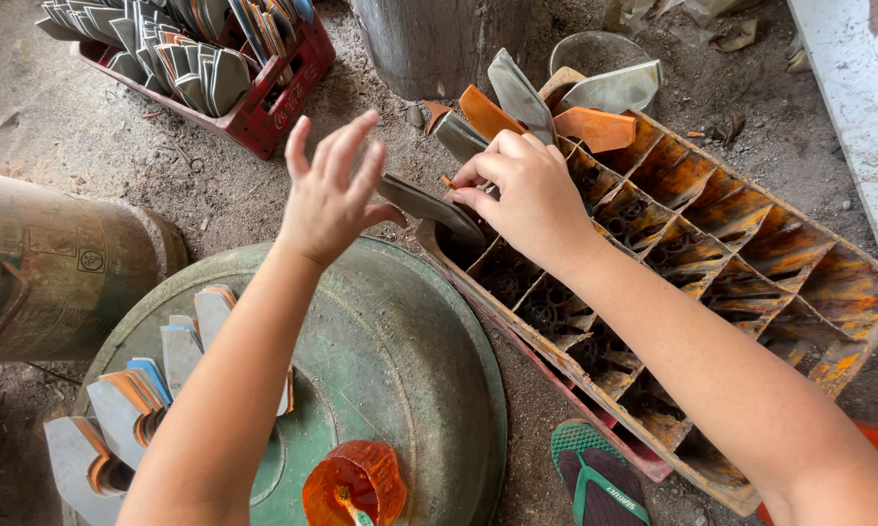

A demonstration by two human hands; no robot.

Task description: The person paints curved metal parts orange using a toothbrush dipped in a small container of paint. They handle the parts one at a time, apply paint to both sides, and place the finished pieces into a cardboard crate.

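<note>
A round metal lid (400, 360) is lying in the near middle of the ground, with a fan of flat blades (137, 399) resting on its left part and a small cup (354, 484) sitting on its near edge. A divided crate (751, 263) is lying just right of the lid, running away to the right; a few blades (527, 107) are standing in its far-left compartments (the rest cannot be seen to hold any). A second crate (264, 112), packed with blades, is sitting far left. A drum (59, 263) is lying at the left, a sandal (595, 477) near the divided crate's front edge.
</note>
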